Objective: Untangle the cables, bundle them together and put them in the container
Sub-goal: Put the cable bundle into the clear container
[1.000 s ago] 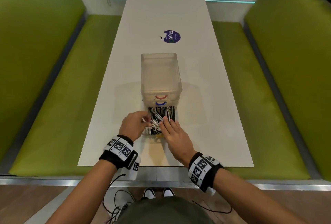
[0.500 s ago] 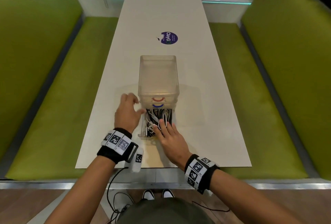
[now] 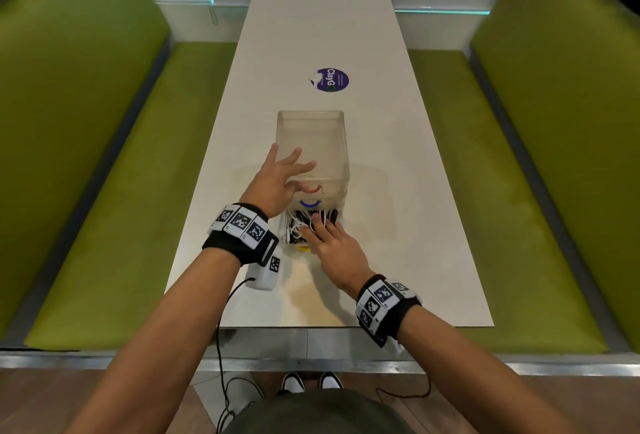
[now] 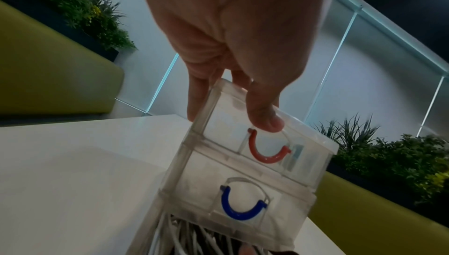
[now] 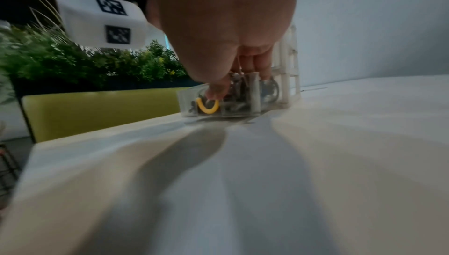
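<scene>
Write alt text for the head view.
A person's right hand presses black and white cables into the open bottom drawer of a clear drawer unit on a white table. Their left hand rests open on the unit's top.

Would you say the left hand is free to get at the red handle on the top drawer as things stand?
Probably yes: the left hand rests on the container, its thumb just above the red handle, with nothing between them.

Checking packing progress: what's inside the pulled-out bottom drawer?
The bottom drawer holds a heap of black and white cables. The right hand presses flat on them, hiding the part nearest the yellow handle. The drawer's back end sits inside the container, unseen.
</scene>
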A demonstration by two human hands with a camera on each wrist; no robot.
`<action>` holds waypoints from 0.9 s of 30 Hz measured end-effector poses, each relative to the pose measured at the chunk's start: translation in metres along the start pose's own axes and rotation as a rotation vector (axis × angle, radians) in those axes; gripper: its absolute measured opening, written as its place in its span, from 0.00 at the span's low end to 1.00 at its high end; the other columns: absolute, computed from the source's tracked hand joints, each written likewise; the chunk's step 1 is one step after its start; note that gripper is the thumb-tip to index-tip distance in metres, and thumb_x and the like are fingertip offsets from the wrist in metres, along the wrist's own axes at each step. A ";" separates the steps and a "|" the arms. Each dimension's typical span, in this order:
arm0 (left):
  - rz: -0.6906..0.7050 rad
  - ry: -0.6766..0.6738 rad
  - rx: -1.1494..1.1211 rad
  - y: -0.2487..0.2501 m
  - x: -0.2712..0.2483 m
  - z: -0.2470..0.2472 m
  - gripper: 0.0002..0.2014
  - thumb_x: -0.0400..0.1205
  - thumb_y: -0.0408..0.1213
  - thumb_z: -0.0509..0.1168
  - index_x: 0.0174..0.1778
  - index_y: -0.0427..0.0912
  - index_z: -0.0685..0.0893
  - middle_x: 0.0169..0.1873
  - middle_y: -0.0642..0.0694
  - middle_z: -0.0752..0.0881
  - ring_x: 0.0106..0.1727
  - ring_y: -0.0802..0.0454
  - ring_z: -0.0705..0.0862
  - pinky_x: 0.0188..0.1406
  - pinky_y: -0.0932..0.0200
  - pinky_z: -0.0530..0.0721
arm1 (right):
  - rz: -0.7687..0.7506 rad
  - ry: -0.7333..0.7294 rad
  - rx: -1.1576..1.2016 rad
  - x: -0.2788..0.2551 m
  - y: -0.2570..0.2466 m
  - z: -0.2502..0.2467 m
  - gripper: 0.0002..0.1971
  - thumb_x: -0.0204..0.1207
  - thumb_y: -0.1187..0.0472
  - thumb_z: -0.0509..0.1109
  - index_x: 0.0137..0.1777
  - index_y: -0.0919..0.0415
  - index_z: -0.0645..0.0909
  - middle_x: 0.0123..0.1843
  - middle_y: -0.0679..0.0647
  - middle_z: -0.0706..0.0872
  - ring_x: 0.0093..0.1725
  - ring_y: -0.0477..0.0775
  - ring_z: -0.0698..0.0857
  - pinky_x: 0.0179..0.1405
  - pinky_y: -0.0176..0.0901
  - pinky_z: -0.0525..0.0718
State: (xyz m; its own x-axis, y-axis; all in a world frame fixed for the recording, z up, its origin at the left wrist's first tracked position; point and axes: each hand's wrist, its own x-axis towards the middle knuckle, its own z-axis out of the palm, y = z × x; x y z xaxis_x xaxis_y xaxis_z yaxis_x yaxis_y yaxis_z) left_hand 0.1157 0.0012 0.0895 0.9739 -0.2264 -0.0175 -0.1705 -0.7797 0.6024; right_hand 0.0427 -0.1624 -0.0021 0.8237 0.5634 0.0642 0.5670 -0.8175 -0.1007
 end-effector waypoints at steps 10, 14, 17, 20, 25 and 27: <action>-0.034 0.008 -0.016 0.005 -0.003 0.001 0.23 0.84 0.30 0.59 0.75 0.53 0.75 0.82 0.50 0.63 0.84 0.42 0.41 0.80 0.41 0.53 | 0.035 0.173 0.118 -0.009 0.013 -0.002 0.30 0.67 0.78 0.66 0.71 0.62 0.76 0.71 0.65 0.78 0.69 0.66 0.78 0.70 0.60 0.78; -0.048 0.015 -0.019 0.007 -0.004 0.000 0.24 0.84 0.27 0.58 0.74 0.53 0.75 0.81 0.50 0.63 0.85 0.42 0.42 0.79 0.37 0.54 | 0.078 0.294 0.187 -0.013 0.010 -0.016 0.16 0.85 0.51 0.58 0.70 0.35 0.68 0.68 0.33 0.73 0.67 0.45 0.77 0.64 0.44 0.78; -0.048 0.013 -0.021 0.007 -0.004 0.000 0.24 0.84 0.27 0.59 0.74 0.53 0.75 0.81 0.50 0.63 0.85 0.43 0.42 0.79 0.37 0.53 | 0.086 0.191 0.281 -0.017 0.013 -0.005 0.21 0.82 0.62 0.60 0.74 0.49 0.72 0.75 0.51 0.74 0.71 0.59 0.77 0.64 0.54 0.82; -0.058 -0.006 -0.027 0.008 -0.004 -0.002 0.24 0.84 0.29 0.60 0.74 0.54 0.75 0.82 0.51 0.63 0.85 0.44 0.41 0.79 0.40 0.51 | 0.011 0.107 0.197 -0.008 0.013 0.004 0.25 0.68 0.80 0.61 0.66 0.69 0.78 0.70 0.68 0.78 0.70 0.69 0.78 0.44 0.57 0.89; -0.075 -0.034 -0.020 0.008 -0.002 -0.006 0.23 0.84 0.32 0.62 0.74 0.55 0.74 0.82 0.52 0.62 0.85 0.45 0.41 0.80 0.44 0.50 | 0.006 0.145 0.198 0.005 0.014 -0.013 0.23 0.63 0.76 0.76 0.60 0.67 0.83 0.59 0.64 0.85 0.56 0.64 0.85 0.36 0.47 0.87; -0.083 -0.028 -0.027 0.007 -0.002 -0.005 0.23 0.84 0.31 0.61 0.74 0.56 0.74 0.82 0.53 0.62 0.85 0.46 0.41 0.80 0.45 0.50 | 0.016 0.218 0.187 0.003 0.011 -0.009 0.22 0.63 0.75 0.76 0.60 0.66 0.82 0.53 0.62 0.85 0.50 0.60 0.79 0.40 0.47 0.84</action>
State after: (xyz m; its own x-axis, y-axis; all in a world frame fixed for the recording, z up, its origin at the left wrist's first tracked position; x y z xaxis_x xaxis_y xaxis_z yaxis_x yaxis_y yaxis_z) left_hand 0.1135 -0.0008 0.0974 0.9799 -0.1779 -0.0905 -0.0845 -0.7806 0.6193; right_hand 0.0518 -0.1710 0.0061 0.8257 0.4948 0.2709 0.5596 -0.7787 -0.2836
